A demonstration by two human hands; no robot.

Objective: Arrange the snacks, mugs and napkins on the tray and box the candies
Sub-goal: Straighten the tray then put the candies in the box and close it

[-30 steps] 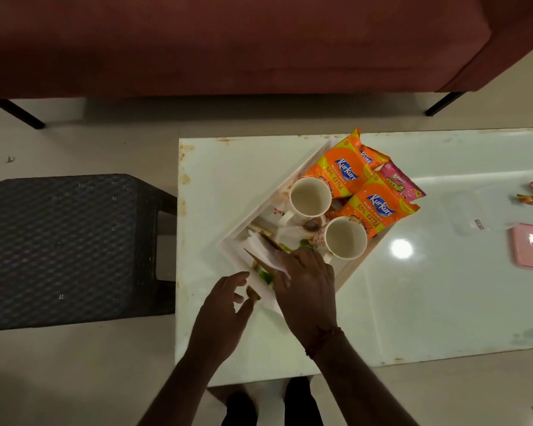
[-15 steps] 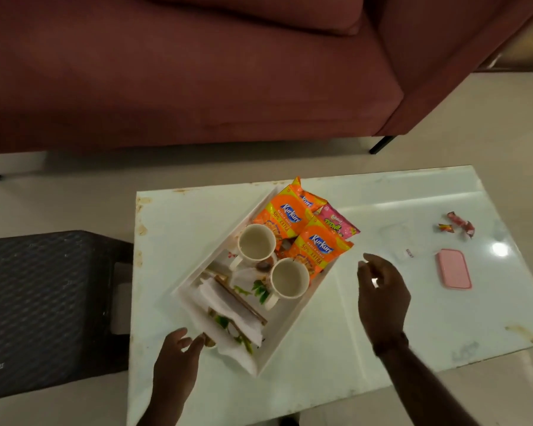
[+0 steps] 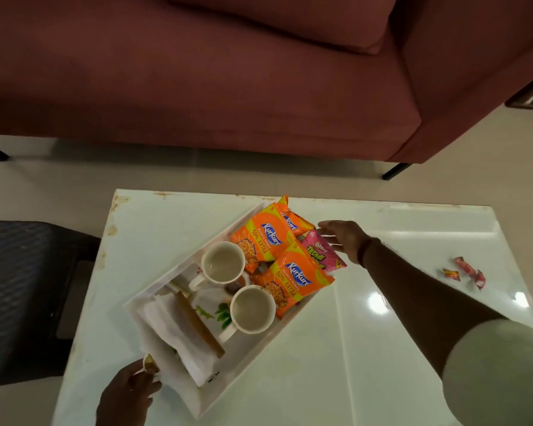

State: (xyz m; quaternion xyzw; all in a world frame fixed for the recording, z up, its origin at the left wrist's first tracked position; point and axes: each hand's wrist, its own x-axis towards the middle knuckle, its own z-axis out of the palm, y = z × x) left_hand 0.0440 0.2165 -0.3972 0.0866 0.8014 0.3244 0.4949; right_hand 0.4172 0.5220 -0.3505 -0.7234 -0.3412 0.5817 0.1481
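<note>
A: We are reaching our right hand (image 3: pixel 342 241) across the table (image 3: pixel 366 348) to the far end of the tray (image 3: pixel 228 398). Its fingers are spread open, holding nothing, just beside the pink snack packet (image 3: pixel 322 252).

B: And our left hand (image 3: pixel 126 395) is resting at the near left corner of the tray, fingers curled on the rim. Something small and gold is showing at the fingertips; we cannot tell what it is.

A: The tray is looking nearly set. Three orange snack packets (image 3: pixel 266 238) are lying at the far end, the two mugs (image 3: pixel 223 264) are standing in the middle, and the napkins (image 3: pixel 179 333) are lying at the near end.

B: So we are judging this as squaring up the snacks, or steadying the tray from both ends. The pink packet is hanging over the right rim.

A: Next we are probably nudging it inward, gently, so the orange ones are not sliding into the mugs.

B: Then the candies (image 3: pixel 468 273). They are lying far right on the table, well apart from the tray, and not yet boxed. No box is showing here.
</note>
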